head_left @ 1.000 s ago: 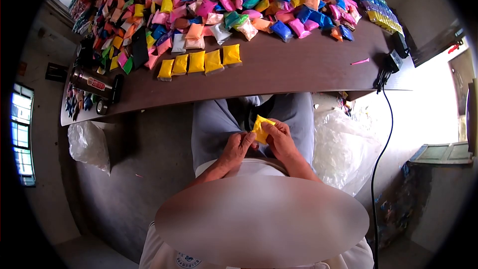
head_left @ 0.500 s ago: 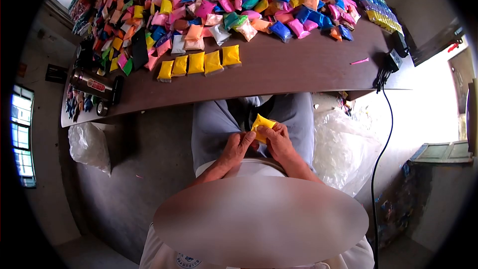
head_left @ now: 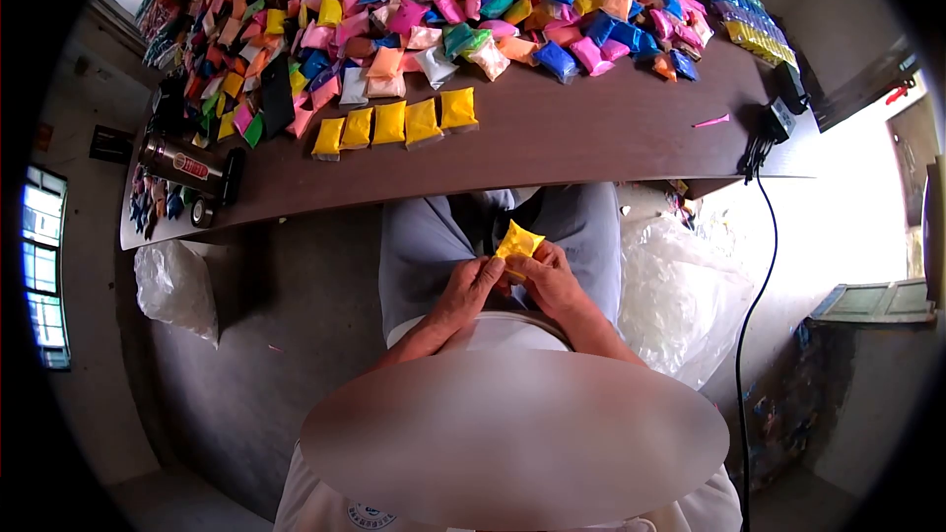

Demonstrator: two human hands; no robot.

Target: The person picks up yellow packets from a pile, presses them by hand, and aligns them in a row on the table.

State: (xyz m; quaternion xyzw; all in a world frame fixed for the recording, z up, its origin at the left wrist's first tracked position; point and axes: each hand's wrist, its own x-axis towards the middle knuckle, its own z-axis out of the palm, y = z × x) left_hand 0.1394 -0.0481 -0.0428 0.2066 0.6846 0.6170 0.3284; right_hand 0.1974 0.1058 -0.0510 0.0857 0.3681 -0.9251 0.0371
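Above my lap, a small yellow packet (head_left: 518,239) is pinched between my two hands. My left hand (head_left: 471,288) grips its lower left edge, fingers closed. On its lower right side, my right hand (head_left: 549,276) is closed with the thumb pressed on the packet. The packet's bottom is partly covered by my fingers. On the table ahead, several yellow packets (head_left: 389,124) lie side by side in a row near the front edge.
A brown table (head_left: 591,138) bears a large heap of colourful packets (head_left: 473,10). At its left end lies a dark flask (head_left: 182,166); at its right end sit a power adapter (head_left: 781,120) with a black cable and a pink strip (head_left: 711,121). Clear plastic bags (head_left: 680,296) stand on the floor.
The yellow packet has turned and tipped slightly in my fingers, showing more of its upper face. My right thumb has shifted lower on it; the table things stay put.
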